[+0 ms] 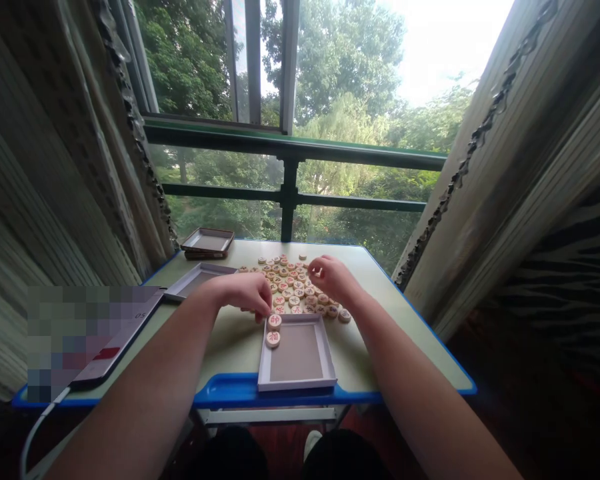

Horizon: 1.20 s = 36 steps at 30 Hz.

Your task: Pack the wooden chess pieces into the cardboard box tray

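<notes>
Several round wooden chess pieces with red or dark characters lie scattered on the middle of a small table. A shallow white-rimmed tray sits at the front edge, with two red-marked pieces in its far left corner. My left hand is curled with its fingertips at the tray's far left corner, right above the upper piece. My right hand hovers over the scattered pieces, fingers bent in a pinch; what it holds, if anything, is too small to make out.
A second white-rimmed tray lies at the left, and a brown tray stands on a box at the far left corner. A phone with a cable lies at the front left. Curtains flank the table; a window railing stands behind.
</notes>
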{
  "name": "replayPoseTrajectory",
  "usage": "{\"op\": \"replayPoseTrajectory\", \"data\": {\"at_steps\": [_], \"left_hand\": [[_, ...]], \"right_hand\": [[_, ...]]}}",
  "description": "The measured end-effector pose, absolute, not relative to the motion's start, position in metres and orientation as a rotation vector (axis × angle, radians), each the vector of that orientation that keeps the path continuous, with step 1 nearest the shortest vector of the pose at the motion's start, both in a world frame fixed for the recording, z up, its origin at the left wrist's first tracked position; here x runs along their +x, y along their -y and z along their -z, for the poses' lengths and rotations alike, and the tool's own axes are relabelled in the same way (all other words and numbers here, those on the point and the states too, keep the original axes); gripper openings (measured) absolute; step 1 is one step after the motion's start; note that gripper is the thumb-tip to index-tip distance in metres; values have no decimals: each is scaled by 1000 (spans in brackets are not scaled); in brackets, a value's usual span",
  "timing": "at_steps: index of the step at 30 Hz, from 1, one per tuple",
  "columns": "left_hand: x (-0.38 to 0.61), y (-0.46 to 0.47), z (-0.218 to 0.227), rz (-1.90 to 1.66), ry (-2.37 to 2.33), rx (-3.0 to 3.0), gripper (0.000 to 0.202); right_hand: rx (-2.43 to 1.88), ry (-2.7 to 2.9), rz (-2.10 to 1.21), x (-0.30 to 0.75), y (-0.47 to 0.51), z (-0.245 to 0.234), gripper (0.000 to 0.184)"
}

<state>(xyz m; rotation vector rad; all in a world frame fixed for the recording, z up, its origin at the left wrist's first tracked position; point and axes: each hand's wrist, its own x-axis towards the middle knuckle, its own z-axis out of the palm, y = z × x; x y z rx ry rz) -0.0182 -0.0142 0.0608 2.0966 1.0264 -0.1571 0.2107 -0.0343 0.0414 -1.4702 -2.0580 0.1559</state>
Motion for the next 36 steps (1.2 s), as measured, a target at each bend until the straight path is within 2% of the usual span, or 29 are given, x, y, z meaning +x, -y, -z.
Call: {"op": "replayPoseTrajectory", "data": {"at_steps": [2, 5, 10, 15, 18, 27, 30, 36], "left_hand": [[-17, 15, -61, 165, -1040, 2085, 16], [-16, 15, -61, 165, -1034, 2086, 14], [-14, 14, -58, 135, -1018, 2068, 14], [-16, 12, -58, 117, -1014, 2015, 13], [-21, 8, -58, 73, -1026, 1974, 14], [-17, -17, -40, -563, -1442, 2260, 25], [-10, -24, -27, -604, -1387, 2367, 29], [1, -21, -13, -496, -1172, 2485, 35]], "right_hand": [[-1629, 1966, -17, 221, 22, -33, 14], [-1762, 1955, 11, 229, 10, -21, 17], [-1759, 2048, -19, 226, 2, -11, 17], [-1768, 2023, 13, 228, 2, -16, 25], [-1754, 2033, 13, 227, 8, -21, 24], [-1510, 2273, -85, 209, 28, -28, 15], [-1405, 2329, -117, 203, 34, -32, 19], [-1342, 2527, -471, 193, 54, -47, 19]]}}
